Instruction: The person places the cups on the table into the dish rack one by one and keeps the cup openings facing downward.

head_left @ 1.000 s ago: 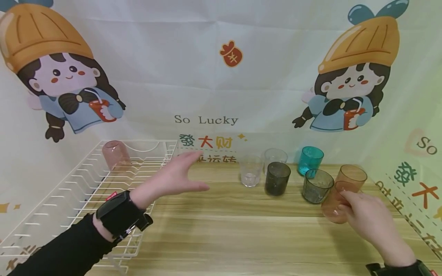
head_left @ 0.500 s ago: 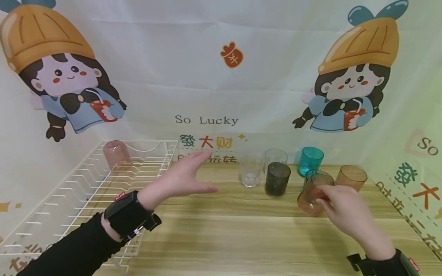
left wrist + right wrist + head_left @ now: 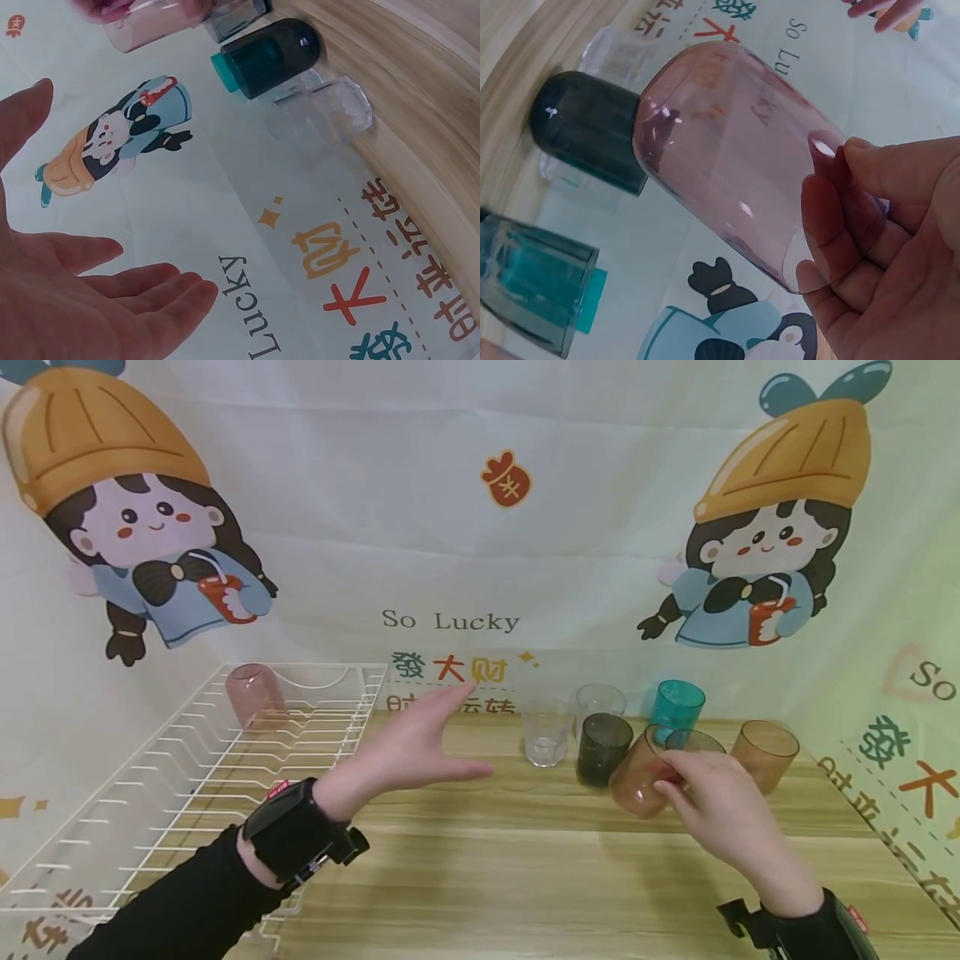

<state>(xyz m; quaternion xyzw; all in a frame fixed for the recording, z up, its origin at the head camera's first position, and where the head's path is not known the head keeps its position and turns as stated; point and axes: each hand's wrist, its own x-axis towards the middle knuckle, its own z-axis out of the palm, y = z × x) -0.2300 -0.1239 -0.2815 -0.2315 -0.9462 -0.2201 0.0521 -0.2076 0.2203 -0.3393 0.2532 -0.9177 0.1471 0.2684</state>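
Note:
My right hand (image 3: 712,806) pinches a pink glass (image 3: 727,150) near its rim, thumb outside and fingertips reaching inside, and holds it tilted. In the head view the pink glass overlaps the dark grey glass (image 3: 603,750) beside it. Above the table, between the dish rack and the glasses, my left hand (image 3: 408,747) has its fingers extended and holds nothing; its thumb stands apart in the left wrist view. Behind my right hand, a grey-green glass (image 3: 544,277) is partly hidden in the head view.
At left stands a white wire dish rack (image 3: 300,739) with another pink glass (image 3: 255,697) upside down in it. Two clear glasses (image 3: 546,733), a teal glass (image 3: 677,706) and an amber glass (image 3: 765,754) stand along the back of the wooden table (image 3: 480,877).
My right hand has carried the pink glass leftward from beside the amber glass, past the grey-green one. My left hand has drifted slightly right, fingers still extended.

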